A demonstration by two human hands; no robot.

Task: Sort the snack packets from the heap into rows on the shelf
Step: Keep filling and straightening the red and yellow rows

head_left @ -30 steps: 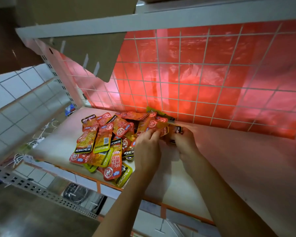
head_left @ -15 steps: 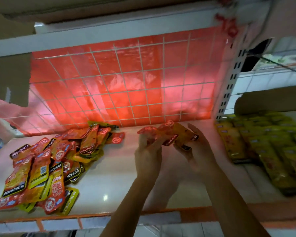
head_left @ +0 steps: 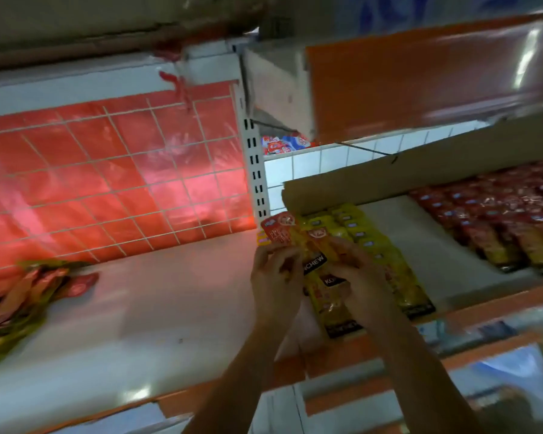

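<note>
Shelf (head_left: 170, 292) | left hand (head_left: 275, 277), right hand (head_left: 358, 277) pinch packets (head_left: 279, 231) | long axes pointing away

I see a white shelf (head_left: 145, 308) with an orange front strip (head_left: 176, 402). A heap of mixed red and yellow packets (head_left: 19, 296) lies at its far left, against the back. Right of the slotted upright (head_left: 256, 170), in the next bay, yellow packets (head_left: 402, 277) lie in overlapping rows running front to back. Past a bare gap, rows of red packets (head_left: 489, 214) lie far right.
</note>
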